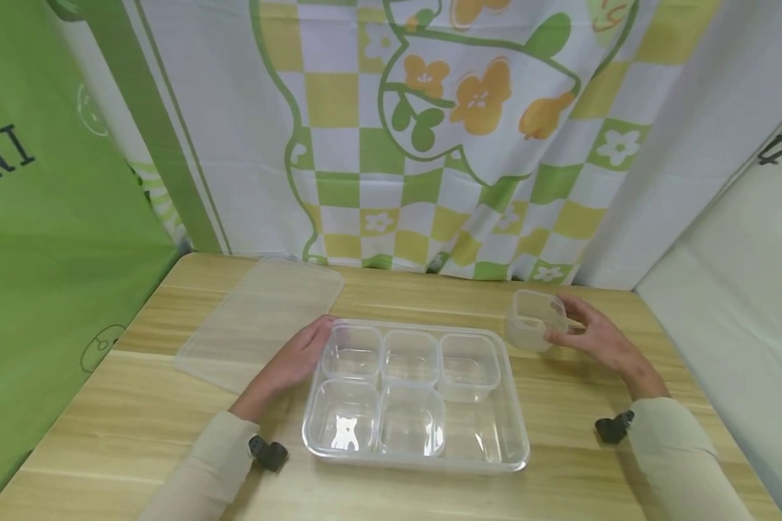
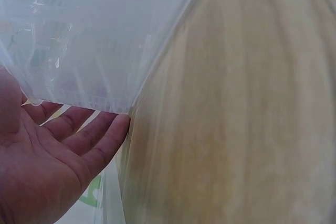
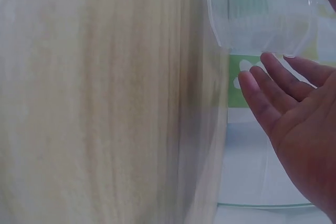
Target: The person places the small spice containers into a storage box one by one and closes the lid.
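A clear plastic tray [image 1: 520, 441] lies on the table with several small clear square boxes [image 1: 347, 416] inside it. Its bare floor shows at the front right. My left hand [image 1: 302, 354] rests against the tray's far left corner; in the left wrist view its fingers [image 2: 107, 142] lie nearly straight at the tray's edge. Right of the tray, my right hand [image 1: 599, 336] holds another small clear box [image 1: 528, 333] by its right side, between thumb and fingers. The right wrist view shows this box [image 3: 262, 19] beyond the fingertips [image 3: 268, 59], the thumb partly out of frame.
A flat translucent lid [image 1: 261, 311] lies on the wooden table [image 1: 111, 427] at the back left, partly behind my left hand. A patterned cloth [image 1: 339, 174] hangs along the table's back edge. Green cloth [image 1: 59, 217] hangs at the left, white cloth [image 1: 743, 239] at the right.
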Available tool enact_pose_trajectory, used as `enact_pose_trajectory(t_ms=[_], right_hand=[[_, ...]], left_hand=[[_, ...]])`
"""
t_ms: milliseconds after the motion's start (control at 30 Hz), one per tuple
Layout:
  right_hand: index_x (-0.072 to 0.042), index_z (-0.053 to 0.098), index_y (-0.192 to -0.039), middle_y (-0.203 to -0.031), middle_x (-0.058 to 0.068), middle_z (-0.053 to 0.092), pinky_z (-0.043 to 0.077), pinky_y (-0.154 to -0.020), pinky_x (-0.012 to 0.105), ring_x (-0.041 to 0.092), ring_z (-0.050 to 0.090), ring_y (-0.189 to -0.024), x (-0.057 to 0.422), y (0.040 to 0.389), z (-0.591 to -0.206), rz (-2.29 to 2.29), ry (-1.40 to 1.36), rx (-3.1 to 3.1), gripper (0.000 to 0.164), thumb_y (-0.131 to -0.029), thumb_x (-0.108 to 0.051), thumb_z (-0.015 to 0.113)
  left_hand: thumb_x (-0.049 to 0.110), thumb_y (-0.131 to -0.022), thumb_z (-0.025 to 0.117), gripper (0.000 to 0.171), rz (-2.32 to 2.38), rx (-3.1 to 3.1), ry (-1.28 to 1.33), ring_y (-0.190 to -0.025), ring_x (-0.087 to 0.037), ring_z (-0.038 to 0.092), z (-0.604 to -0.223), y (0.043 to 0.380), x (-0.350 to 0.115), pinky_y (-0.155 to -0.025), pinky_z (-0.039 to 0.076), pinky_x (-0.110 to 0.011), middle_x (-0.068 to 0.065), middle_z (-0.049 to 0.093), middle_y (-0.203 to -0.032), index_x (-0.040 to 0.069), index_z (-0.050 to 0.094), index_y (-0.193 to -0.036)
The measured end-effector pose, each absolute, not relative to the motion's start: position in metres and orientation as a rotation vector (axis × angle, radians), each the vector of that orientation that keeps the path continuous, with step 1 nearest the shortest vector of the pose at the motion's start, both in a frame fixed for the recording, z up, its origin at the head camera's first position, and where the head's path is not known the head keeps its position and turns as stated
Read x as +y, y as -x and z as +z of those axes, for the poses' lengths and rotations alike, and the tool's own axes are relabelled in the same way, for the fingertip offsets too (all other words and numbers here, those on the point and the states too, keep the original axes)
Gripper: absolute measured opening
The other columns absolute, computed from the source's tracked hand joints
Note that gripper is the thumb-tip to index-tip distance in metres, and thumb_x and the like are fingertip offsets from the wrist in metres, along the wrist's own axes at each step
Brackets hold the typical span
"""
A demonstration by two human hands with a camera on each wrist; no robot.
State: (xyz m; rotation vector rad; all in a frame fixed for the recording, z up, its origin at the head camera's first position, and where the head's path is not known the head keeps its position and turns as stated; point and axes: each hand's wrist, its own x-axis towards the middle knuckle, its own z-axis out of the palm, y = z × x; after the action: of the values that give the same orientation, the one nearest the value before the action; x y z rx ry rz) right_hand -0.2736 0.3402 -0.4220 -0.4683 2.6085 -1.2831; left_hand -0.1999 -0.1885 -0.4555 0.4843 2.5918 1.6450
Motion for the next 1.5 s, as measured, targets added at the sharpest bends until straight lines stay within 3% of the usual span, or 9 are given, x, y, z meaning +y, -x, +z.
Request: enact_pose_trajectory(t_ms=[267, 467, 533, 600, 700, 767, 1200, 1500], right_hand=[[0.0, 0.02, -0.161, -0.157, 0.031, 0.033, 0.029, -0.109, 0.071, 0.054, 0.03, -0.143, 0.34, 0.271, -0.422, -1.289, 0.436, 2.627, 0.086, -0.098, -0.023, 0.073], [0.0, 0.02, -0.162, -0.156, 0.031, 0.034, 0.033, -0.109, 0.068, 0.055, 0.033, -0.141, 0.341, 0.268, -0.423, -1.284, 0.431, 2.627, 0.084, -0.099, -0.024, 0.071], [-0.001, 0.02, -0.162, -0.156, 0.03, 0.035, 0.039, -0.109, 0.058, 0.054, 0.035, -0.14, 0.342, 0.268, -0.423, -1.266, 0.426, 2.638, 0.083, -0.1, -0.024, 0.071], [0.0, 0.022, -0.161, -0.156, 0.029, 0.037, 0.045, -0.106, 0.041, 0.052, 0.038, -0.139, 0.342, 0.267, -0.422, -1.253, 0.42, 2.653, 0.082, -0.1, -0.024, 0.071], [-0.001, 0.023, -0.161, -0.156, 0.028, 0.039, 0.044, -0.095, 0.019, 0.051, 0.039, -0.139, 0.342, 0.266, -0.42, -1.239, 0.41, 2.67, 0.082, -0.1, -0.026, 0.071], [0.0, 0.025, -0.16, -0.155, 0.027, 0.039, 0.042, -0.091, 0.013, 0.05, 0.04, -0.139, 0.341, 0.264, -0.417, -1.238, 0.402, 2.679, 0.082, -0.099, -0.027, 0.072], [-0.007, 0.028, -0.162, -0.156, 0.019, 0.043, 0.044, -0.084, 0.011, 0.045, 0.042, -0.14, 0.336, 0.244, -0.392, -1.206, 0.34, 2.759, 0.082, -0.099, -0.036, 0.072], [-0.008, 0.035, -0.159, -0.151, 0.023, 0.046, 0.05, -0.082, 0.012, 0.048, 0.048, -0.132, 0.325, 0.22, -0.368, -1.295, 0.419, 2.801, 0.073, -0.099, -0.025, 0.072]], left_hand=[[0.028, -0.115, 0.03, 0.044, 1.634, 2.607, -0.469, -0.136, -0.041, 0.048, -0.454, 0.198, -0.187, -0.116, 0.032, -0.058, -0.019, 0.059, -0.139, 0.002, 0.057, -0.138], [0.027, -0.115, 0.03, 0.045, 1.632, 2.599, -0.48, -0.136, -0.042, 0.048, -0.454, 0.199, -0.187, -0.116, 0.032, -0.058, -0.021, 0.058, -0.14, 0.001, 0.056, -0.139], [0.027, -0.115, 0.03, 0.044, 1.635, 2.597, -0.479, -0.136, -0.042, 0.048, -0.454, 0.199, -0.187, -0.116, 0.032, -0.058, -0.021, 0.059, -0.139, 0.001, 0.057, -0.139], [0.027, -0.115, 0.03, 0.044, 1.64, 2.594, -0.479, -0.135, -0.041, 0.049, -0.454, 0.198, -0.187, -0.116, 0.033, -0.057, -0.02, 0.059, -0.139, 0.001, 0.057, -0.138], [0.026, -0.115, 0.03, 0.043, 1.646, 2.589, -0.484, -0.134, -0.041, 0.05, -0.454, 0.198, -0.187, -0.115, 0.034, -0.057, -0.021, 0.059, -0.138, 0.0, 0.057, -0.138], [0.027, -0.115, 0.03, 0.044, 1.647, 2.587, -0.484, -0.134, -0.042, 0.05, -0.455, 0.198, -0.187, -0.115, 0.034, -0.058, -0.021, 0.059, -0.138, 0.001, 0.057, -0.138], [0.03, -0.115, 0.029, 0.047, 1.592, 2.621, -0.448, -0.138, -0.042, 0.046, -0.453, 0.2, -0.189, -0.117, 0.031, -0.057, -0.021, 0.056, -0.142, 0.001, 0.055, -0.142], [0.029, -0.115, 0.03, 0.046, 1.627, 2.613, -0.455, -0.135, -0.042, 0.049, -0.456, 0.202, -0.189, -0.115, 0.033, -0.058, -0.022, 0.058, -0.14, 0.0, 0.055, -0.141]])
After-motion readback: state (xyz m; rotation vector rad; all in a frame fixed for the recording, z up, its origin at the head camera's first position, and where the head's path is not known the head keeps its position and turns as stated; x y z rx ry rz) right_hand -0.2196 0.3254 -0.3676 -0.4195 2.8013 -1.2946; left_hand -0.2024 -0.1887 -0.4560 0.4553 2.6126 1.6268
